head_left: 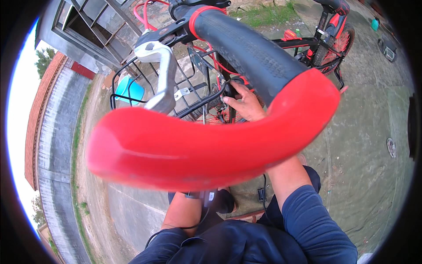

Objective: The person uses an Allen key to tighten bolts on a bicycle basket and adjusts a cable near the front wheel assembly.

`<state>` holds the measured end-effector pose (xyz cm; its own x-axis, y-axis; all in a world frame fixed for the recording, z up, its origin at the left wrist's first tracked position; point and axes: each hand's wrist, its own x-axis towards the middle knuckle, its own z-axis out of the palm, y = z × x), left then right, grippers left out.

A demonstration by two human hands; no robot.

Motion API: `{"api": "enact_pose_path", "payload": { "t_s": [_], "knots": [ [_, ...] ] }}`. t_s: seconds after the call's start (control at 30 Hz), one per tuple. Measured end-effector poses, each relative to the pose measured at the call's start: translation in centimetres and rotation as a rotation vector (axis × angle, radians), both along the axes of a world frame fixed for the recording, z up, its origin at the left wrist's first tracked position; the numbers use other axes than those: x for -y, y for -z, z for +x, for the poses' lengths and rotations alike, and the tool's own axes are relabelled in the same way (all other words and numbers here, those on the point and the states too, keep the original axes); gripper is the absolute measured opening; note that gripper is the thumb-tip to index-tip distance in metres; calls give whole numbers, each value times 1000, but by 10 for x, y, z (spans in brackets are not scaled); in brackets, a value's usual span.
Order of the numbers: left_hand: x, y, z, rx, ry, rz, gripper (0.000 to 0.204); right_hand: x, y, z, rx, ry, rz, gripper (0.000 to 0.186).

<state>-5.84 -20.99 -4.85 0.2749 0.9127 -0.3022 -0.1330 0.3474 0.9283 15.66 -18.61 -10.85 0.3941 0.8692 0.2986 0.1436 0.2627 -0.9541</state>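
Observation:
A bicycle handlebar with a black rubber grip (250, 48) and a curved red bar end (211, 147) fills the middle of the view, close to me. Beneath the grip, my right hand (248, 105) reaches in to the front fork behind the black wire basket (191, 103). Its thumb and forefinger are bent round a small part beside the fork, too small to make out. My left forearm (182, 211) rises from below, but the red bar end hides the hand. A silver brake lever (165, 77) hangs from the bar at the left. Red cables run down near the fork.
A light-blue bucket (129, 89) stands beyond the basket. Another black and red bicycle (327, 46) is at the far right on the greenish ground sheet (365, 145). A grey wall (61, 141) runs along the left. A black pedal-like part (262, 194) lies near my legs.

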Motion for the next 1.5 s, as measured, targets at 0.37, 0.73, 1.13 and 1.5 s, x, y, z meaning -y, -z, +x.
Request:
{"api": "enact_pose_path", "payload": {
  "t_s": [0.37,0.73,1.13,1.5],
  "knots": [
    [-1,9,3,-13,16,-15,29,12,-16,0,-9,58,-34,73],
    [-4,24,1,62,-134,20,28,-20,31,6,73,40,8,77],
    [15,-5,14,-46,-20,8,30,5,-10,2,12,135,-21,78],
    [6,3,4,-72,-9,13,29,6,-13,0,-140,97,-34,75]
  ]
}}
